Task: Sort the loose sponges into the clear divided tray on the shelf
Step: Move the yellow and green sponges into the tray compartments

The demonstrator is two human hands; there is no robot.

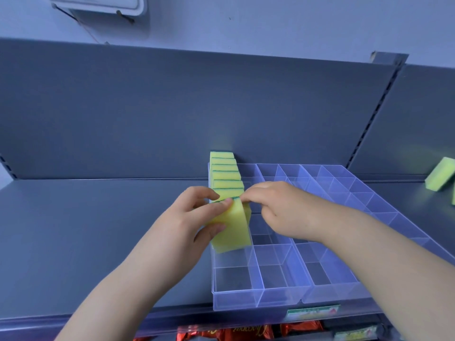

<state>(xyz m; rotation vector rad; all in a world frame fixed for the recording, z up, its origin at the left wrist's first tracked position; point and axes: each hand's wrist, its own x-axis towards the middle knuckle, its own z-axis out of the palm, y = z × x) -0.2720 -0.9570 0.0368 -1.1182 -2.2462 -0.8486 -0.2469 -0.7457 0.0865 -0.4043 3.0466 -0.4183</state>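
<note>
Left grip (194,215) closes round a yellow sponge (231,230), thumb on its broad near face and a fingertip along the green scouring edge on top, as a person stocks a clear divided tray (258,303) on a grey shelf (98,230). Right grip (278,207) meets it from the other side, fingers curled, pinching what looks like the same sponge at its upper right corner. Whether it also touches the piece just behind cannot be told.

The sponge stands on edge, tilted a little, in the tray's left-hand column, roughly midway between the front and back walls. It sits at the near end of a row of sponges (225,173) that runs to the tray's rear left corner. A loose sponge (440,177) lies near the shelf's right end, well apart from the tray, with part of another at the frame's edge.

Foam like this is probably very light and soft. It should squash under a hard squeeze and spring back, and its matt faces look unlikely to slip. The best hold appears to be a gentle pinch across the two broad faces near the stiffer green top. That leaves the bottom edge free to slide down between the tray wall and the divider.
</note>
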